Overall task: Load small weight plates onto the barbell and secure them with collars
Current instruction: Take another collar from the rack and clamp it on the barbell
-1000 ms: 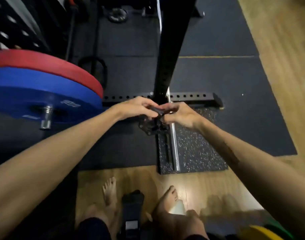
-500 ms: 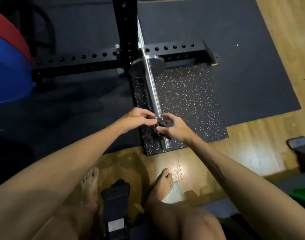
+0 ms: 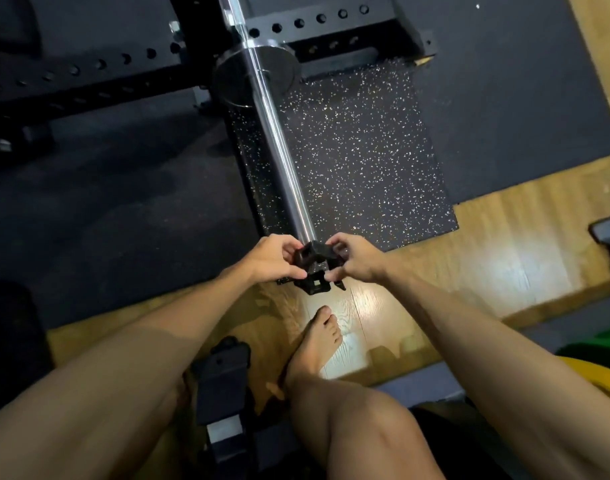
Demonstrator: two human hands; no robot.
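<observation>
Hands pinching a black collar at the near tip of the barbell sleeve.
Left hand (image 3: 274,258) and right hand (image 3: 357,258) pinch the collar (image 3: 313,261) from either side, just off the sleeve (image 3: 279,143); it looks light, rigid plastic (best held by its outer edges, bore clear).

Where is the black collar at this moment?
Head view, centre: the black collar sits at the near tip of the barbell sleeve, pinched between the left hand and right hand.
</observation>
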